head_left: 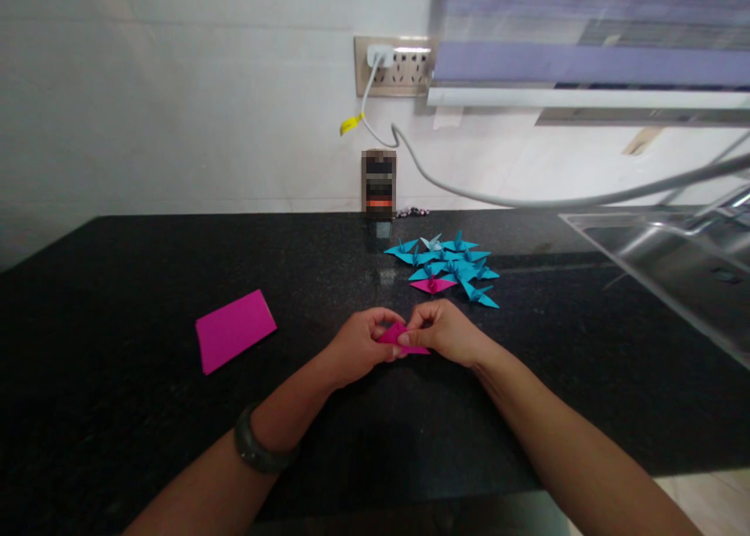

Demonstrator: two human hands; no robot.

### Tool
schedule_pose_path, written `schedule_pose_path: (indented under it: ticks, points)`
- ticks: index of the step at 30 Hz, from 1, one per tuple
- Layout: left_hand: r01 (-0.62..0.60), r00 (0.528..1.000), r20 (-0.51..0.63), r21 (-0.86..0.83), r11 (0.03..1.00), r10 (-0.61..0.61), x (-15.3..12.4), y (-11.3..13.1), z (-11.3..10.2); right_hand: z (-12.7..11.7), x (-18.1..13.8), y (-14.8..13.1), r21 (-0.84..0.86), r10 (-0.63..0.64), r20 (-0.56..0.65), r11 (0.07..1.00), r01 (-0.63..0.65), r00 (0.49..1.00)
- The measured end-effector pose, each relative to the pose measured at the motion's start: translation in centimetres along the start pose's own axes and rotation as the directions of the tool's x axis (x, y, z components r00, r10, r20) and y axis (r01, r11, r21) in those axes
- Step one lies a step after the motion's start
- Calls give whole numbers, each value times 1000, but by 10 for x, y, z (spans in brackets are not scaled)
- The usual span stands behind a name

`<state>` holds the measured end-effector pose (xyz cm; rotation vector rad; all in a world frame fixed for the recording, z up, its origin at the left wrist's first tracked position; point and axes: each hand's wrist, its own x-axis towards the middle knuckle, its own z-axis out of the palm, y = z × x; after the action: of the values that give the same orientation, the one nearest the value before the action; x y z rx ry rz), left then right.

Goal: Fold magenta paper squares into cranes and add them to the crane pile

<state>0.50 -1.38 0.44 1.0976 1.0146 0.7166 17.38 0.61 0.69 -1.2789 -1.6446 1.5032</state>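
Both my hands meet over the black countertop [117, 301] and pinch one small folded piece of magenta paper [394, 336]. My left hand [360, 347] grips its left side with curled fingers; a dark bracelet sits on that wrist. My right hand [446, 333] pinches its right side, thumb on top. Just beyond my hands lies a heap of several blue paper cranes [451, 266] with one magenta crane [432, 284] at its near edge. A flat stack of magenta paper [234, 330] lies to the left of my hands.
A small dark box [378, 183] stands against the white wall, with tiny beads beside it. A wall socket [391, 66] holds a white plug whose grey cable runs right. A steel sink [673, 262] is set at the right.
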Motion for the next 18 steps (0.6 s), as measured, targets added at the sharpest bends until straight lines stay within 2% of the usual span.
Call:
schedule_pose_path:
  ticks: [4, 10, 18]
  points:
    - [3, 1000, -6, 1, 1000, -3, 0, 1, 0, -1, -1, -2, -21, -8, -1, 1000, 8, 1000]
    - [12, 1000, 4, 50, 999, -12, 0, -1, -2, 7, -1, -1, 113, -25, 80, 993, 16, 996]
    - [27, 999, 29, 22, 999, -27, -1, 1, 0, 13, 0, -1, 71, -25, -38, 997, 28, 999]
